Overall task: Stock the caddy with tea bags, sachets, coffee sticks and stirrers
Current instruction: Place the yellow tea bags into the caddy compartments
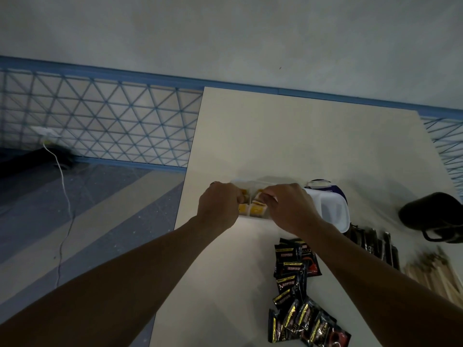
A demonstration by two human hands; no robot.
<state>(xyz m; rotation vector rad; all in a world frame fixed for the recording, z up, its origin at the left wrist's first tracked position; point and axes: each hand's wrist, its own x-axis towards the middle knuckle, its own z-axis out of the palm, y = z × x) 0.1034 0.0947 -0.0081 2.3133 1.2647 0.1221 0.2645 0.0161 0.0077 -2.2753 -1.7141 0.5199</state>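
- You are on the tea bag step. Both your hands are at the small clear plastic caddy with little walls inside (253,216), which sits on the pale cream table (288,136), near the middle, straight in front of you.
- The yellow paper tea bags (258,210) are already down in the caddy's left and middle parts. They stand up on their bottom edges, with their yellow sides facing you.
- The caddy's long side runs from left to right across the table. Its front wall faces you.
- Your right hand (288,206) has bent fingers, and the tips seem to pinch the top of a tea bag.
- Your left hand (218,204) has fingers curled tight at the caddy's left end. I cannot tell what they hold.
- I think the tea bags are nearly done. Next you let go and reach for the black shiny sachets (295,266) lying near your right arm.
- The dark thin coffee sticks (370,244) and the pale wooden stirrers (426,274) wait further right. They are long, so they may need to stand up in a free part.
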